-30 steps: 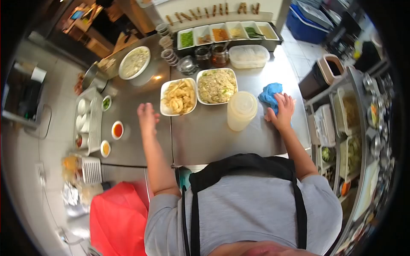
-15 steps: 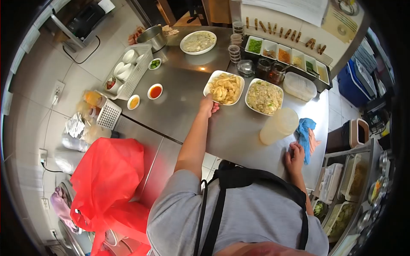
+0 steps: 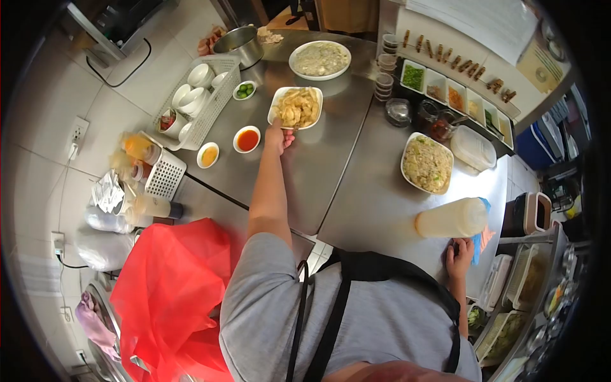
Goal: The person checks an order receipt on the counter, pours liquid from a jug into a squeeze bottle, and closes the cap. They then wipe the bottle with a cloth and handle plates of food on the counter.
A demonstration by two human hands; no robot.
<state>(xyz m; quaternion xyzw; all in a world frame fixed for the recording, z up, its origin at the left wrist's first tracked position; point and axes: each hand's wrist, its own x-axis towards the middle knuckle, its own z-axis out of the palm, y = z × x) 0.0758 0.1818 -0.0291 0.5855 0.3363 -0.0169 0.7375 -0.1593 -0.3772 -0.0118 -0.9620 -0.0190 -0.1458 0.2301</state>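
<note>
My left hand (image 3: 279,136) grips the near edge of a white square bowl (image 3: 275,95), thumb at its rim and fingers curled below. Golden fried pieces (image 3: 298,106) fill this bowl. Closest to it on the left are a small dish of red sauce (image 3: 247,139) and one of yellow sauce (image 3: 207,155). On the right, my right hand (image 3: 459,256) rests at the table edge with fingers loosely apart, beside a blue cloth (image 3: 477,249). Just beyond it stands a tall translucent container (image 3: 450,218). A bowl of fried rice (image 3: 427,163) sits farther back.
A large oval dish of pale food (image 3: 320,60) and a metal pot (image 3: 239,46) stand at the back. A white basket of cups (image 3: 219,105) is at left, near green limes (image 3: 244,91). A topping rack (image 3: 456,97) lines the right. A red bag (image 3: 175,286) is near me.
My left hand has moved the bowl of fried pieces leftward across the table, away from the fried rice, nearer the sauce dishes. My right hand stays at the table edge. The view has shifted.
</note>
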